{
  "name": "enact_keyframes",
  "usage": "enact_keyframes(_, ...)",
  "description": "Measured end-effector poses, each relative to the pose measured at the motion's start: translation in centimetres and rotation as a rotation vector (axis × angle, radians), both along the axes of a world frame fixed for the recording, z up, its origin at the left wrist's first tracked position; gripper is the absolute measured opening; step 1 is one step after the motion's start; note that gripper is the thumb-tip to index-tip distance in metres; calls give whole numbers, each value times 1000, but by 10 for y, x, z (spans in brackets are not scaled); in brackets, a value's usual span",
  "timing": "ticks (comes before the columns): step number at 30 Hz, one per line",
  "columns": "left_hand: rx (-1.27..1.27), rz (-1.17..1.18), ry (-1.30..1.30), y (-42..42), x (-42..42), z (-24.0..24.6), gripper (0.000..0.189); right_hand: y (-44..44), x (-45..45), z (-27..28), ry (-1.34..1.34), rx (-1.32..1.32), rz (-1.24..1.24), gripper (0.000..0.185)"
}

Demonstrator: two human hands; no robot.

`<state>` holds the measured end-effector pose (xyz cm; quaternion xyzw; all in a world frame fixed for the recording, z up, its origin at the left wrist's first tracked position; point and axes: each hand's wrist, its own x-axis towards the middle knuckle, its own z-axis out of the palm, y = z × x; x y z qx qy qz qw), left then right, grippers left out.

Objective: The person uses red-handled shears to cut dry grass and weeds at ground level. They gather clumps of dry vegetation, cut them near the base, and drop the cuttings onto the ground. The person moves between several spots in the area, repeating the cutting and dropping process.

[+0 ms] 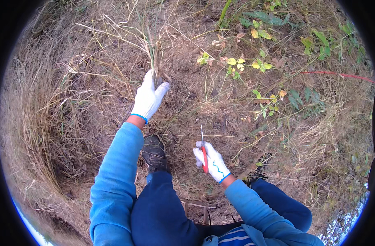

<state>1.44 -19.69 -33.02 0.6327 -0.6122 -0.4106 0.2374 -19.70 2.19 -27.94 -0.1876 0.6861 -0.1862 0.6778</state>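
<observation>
My left hand point(149, 95), in a white knit glove with a blue cuff, reaches forward and grips a tuft of grass point(153, 58) near its base. The tuft is part green, part dry, and its blades fan out beyond my fingers. Closer to my body, my gloved right hand point(212, 161) holds a red-handled cutting tool point(205, 160). Its thin metal blade points away from me, apart from the grass in my left hand. My fingers hide part of the handle, so I cannot tell whether it is scissors or a knife.
Dry grass point(30, 123) stands thick on the left. Yellow-green leafy stems point(236, 63) spread ahead on the right, near a red cord point(338, 73). My dark shoe point(155, 152) rests below my left hand. A small frame point(197, 203) shows between my legs.
</observation>
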Motion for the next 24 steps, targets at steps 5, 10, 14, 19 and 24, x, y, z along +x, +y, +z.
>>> enact_keyframes(5, 211, 19, -156, -14, -16, -63, 47, -33, -1, -2, -199, -4, -47, 40)
enact_keyframes(10, 530, 265, 370, 6, -5, -49, 28, -103, 1, -19, -380, -37, -79, 32)
enact_keyframes(14, 502, 253, 428, 11, 0, -24, 21, -161, 10, -47, -253, -72, 143, 55)
enact_keyframes(19, 544, 156, 398, 12, -6, -14, 22, -200, 16, -70, -268, 22, -14, 49)
enact_keyframes(24, 523, 104, 424, 25, 8, 0, 24, -187, 15, -53, -235, 18, 127, 40)
